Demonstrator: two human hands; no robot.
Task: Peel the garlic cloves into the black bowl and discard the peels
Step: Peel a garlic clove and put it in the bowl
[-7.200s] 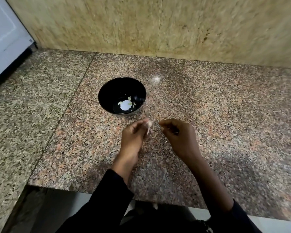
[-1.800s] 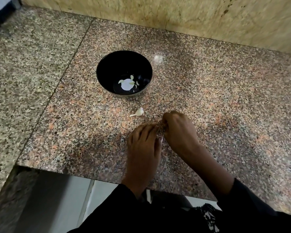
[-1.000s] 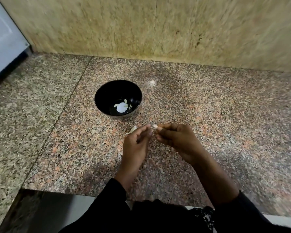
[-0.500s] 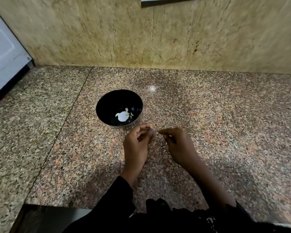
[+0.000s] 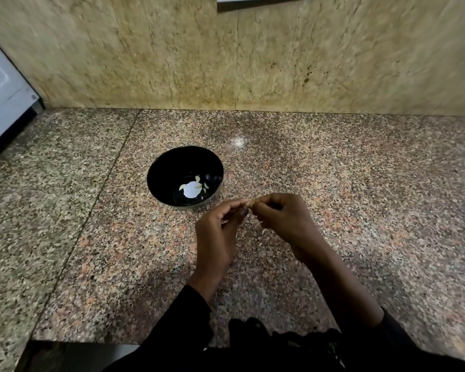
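Garlic clove (image 5: pixel 249 204), a pale sliver barely showing, is pinched between the fingertips of both hands above the speckled granite counter (image 5: pixel 360 210), just in front of the black bowl (image 5: pixel 156 181). Nearest the camera, dark sleeves (image 5: pixel 188 318) reach out over the counter's front edge. The left hand (image 5: pixel 215 234) has its fingers curled in, thumb and forefinger closed narrowly on the clove; the right hand (image 5: pixel 285 218) meets it tip to tip, fingers likewise bent tight, seemingly working at the skin, though how much skin remains is too small to tell. Just beyond the hands, the bowl holds a few peeled cloves (image 5: pixel 196 186) beside a bright reflection on its floor. Farther back lie a pale glare spot on the stone, then the mottled tan wall tiles (image 5: pixel 172 55), with a white appliance (image 5: pixel 0 87) at the far left. The risks here are modest ones: the clove is small and probably slick once bared, so a hard pinch could shoot it onto the counter or over the front edge; the hands hover short of the bowl, so a release now would likely miss it; and loose skin, being light, could drift into the bowl among the clean cloves or scatter on the busy granite, where it would be hard to spot for discarding.
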